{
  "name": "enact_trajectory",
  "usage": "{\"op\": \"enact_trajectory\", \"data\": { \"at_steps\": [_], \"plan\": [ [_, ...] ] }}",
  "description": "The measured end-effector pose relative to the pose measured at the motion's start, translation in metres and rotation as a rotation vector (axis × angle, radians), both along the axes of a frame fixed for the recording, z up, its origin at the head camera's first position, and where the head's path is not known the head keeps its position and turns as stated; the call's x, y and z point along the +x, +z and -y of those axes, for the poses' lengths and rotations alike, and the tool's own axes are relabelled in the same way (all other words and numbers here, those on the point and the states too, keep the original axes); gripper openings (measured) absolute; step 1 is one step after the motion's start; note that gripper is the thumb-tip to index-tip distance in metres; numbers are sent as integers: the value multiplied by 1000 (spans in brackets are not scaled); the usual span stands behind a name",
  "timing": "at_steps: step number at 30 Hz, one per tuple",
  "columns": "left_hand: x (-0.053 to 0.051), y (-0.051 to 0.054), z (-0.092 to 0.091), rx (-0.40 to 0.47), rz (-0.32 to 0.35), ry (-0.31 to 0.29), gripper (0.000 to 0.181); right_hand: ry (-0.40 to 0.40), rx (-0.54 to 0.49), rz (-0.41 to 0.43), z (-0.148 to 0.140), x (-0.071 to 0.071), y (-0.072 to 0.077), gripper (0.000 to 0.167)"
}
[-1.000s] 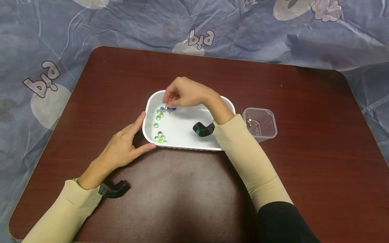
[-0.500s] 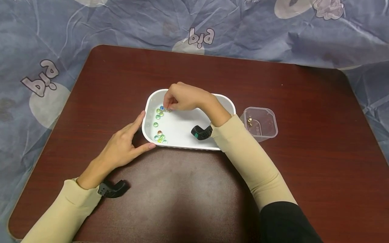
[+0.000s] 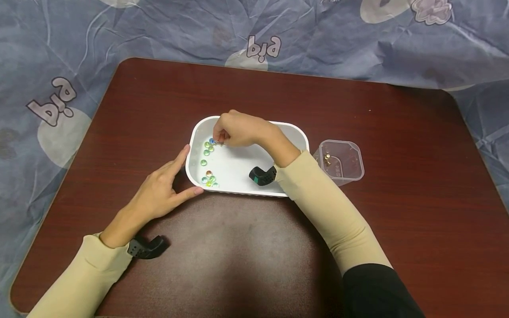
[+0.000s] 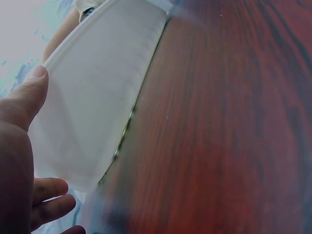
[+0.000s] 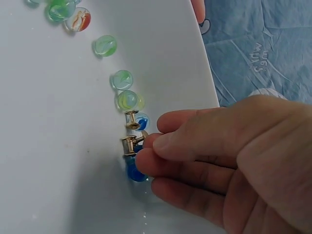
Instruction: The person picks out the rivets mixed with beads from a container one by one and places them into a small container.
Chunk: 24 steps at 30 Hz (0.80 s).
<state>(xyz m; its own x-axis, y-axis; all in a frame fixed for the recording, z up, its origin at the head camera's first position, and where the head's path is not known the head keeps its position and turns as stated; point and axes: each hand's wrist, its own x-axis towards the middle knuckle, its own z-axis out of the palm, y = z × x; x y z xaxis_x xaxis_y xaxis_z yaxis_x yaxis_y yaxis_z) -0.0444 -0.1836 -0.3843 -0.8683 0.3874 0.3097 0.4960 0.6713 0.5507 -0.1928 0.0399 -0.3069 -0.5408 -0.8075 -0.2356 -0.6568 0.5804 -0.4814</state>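
Inside the white tray (image 3: 246, 170), my right hand (image 3: 240, 128) reaches down at the far left part. In the right wrist view its thumb and forefinger pinch the end of a small gold spool-shaped stud (image 5: 140, 138); the fingertips partly hide it. Touching or close by are another gold stud (image 5: 131, 120) and blue marbles (image 5: 136, 171). Green marbles (image 5: 122, 80) line the tray's left end, and an orange-streaked marble (image 3: 209, 173) sits among others at the near left corner. My left hand (image 3: 159, 190) rests spread against the tray's left end, thumb at the near corner.
Right of the tray stands a clear plastic box (image 3: 345, 161) with a few gold studs (image 3: 327, 159) in it. My right forearm passes between my body and the box, over the tray's near right rim. A brown wooden table (image 3: 417, 198) carries everything; patterned cloth (image 3: 318, 48) hangs behind.
My right hand has lowered slightly into the tray, its fingertips now down at the gold studs and blue marbles. My left hand stays in place on the tray's end.
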Motion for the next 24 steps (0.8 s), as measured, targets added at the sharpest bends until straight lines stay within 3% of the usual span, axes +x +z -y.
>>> {"op": "enact_trajectory", "data": {
  "at_steps": [24],
  "plan": [
    [0,0,0,7,-3,-4,93,-1,113,-51,5,4,-10,25]
  ]
}}
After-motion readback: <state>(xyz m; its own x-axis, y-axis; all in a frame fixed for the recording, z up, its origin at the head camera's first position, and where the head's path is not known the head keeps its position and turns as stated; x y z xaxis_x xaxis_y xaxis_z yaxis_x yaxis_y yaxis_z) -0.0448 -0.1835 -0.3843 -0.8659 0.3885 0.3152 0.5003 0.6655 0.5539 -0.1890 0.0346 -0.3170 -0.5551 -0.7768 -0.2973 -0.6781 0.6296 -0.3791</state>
